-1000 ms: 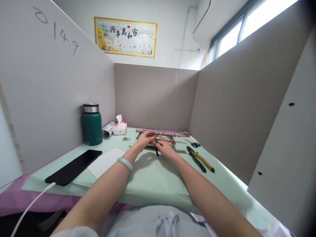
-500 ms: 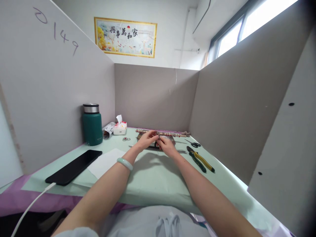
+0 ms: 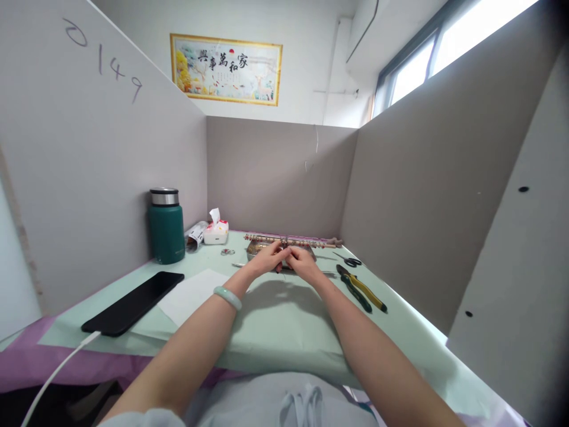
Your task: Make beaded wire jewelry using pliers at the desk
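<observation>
My left hand (image 3: 268,259), below a pale green bangle (image 3: 227,298), meets my right hand (image 3: 304,263) over the middle of the desk. The fingertips of both are pinched together, and whatever they grip is too small and too covered to name. Just beyond them lies a shallow metal tray (image 3: 253,248), partly hidden by the hands. A rod strung with small beaded pieces (image 3: 311,242) runs along the tray's far side. Thin metal tools (image 3: 329,274) lie beside my right hand, their middle part hidden behind the hands.
Pliers with green and yellow handles (image 3: 361,289) and black scissors (image 3: 349,260) lie at right. On the left are a green flask (image 3: 166,231), a tissue pack (image 3: 216,233), small rings (image 3: 227,252), white paper (image 3: 193,295) and a plugged-in phone (image 3: 136,302). Grey partitions (image 3: 280,175) enclose the desk.
My left hand has come slightly lower and nearer my right, its raised fingers now folded down. The dark piece seen between the hands is mostly covered, and more of the tray shows.
</observation>
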`<state>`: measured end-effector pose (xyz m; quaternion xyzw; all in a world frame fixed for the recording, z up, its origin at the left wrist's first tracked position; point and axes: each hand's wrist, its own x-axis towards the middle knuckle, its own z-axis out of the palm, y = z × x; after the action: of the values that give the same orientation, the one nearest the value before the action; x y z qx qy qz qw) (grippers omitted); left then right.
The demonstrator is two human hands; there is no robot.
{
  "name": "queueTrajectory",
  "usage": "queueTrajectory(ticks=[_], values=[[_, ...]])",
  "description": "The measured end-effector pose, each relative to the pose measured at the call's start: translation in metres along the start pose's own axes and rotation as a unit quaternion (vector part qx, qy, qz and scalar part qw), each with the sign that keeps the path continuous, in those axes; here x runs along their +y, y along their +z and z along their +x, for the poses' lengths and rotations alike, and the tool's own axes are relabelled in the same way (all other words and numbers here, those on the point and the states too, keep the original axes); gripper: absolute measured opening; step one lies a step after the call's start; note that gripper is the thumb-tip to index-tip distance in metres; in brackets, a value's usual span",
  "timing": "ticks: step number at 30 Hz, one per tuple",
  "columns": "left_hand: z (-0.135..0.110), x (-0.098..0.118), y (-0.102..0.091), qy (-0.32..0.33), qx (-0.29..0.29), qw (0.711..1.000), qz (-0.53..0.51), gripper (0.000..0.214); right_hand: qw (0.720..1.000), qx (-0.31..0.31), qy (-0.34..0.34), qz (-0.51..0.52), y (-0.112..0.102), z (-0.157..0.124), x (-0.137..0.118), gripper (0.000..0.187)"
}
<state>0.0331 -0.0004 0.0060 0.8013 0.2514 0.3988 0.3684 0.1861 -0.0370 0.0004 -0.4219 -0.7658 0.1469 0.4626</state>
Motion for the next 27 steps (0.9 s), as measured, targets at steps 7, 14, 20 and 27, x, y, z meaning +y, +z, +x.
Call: queueTrajectory(ticks=[7, 14, 20, 27], values=[[-0.002, 0.002, -0.004, 0.006, 0.007, 1.000, 0.013, 0.037, 1.000, -0.003, 0.004, -0.004, -0.005, 0.003, 0.000, 0.037], [-0.003, 0.001, -0.003, 0.000, 0.019, 0.999, 0.038, 0.038, 0.999, -0.039, -0.002, 0.011, -0.002, 0.001, 0.005, 0.037], [0.001, -0.004, -0.005, 0.052, 0.102, 0.990, 0.084, 0.037, 0.991, 0.008, -0.022, -0.132, 0.001, 0.002, 0.016, 0.023], [0.007, -0.013, -0.008, 0.048, 0.104, 0.993, 0.020, 0.032, 0.973, 0.028, -0.002, -0.227, 0.000, -0.001, 0.016, 0.023]])
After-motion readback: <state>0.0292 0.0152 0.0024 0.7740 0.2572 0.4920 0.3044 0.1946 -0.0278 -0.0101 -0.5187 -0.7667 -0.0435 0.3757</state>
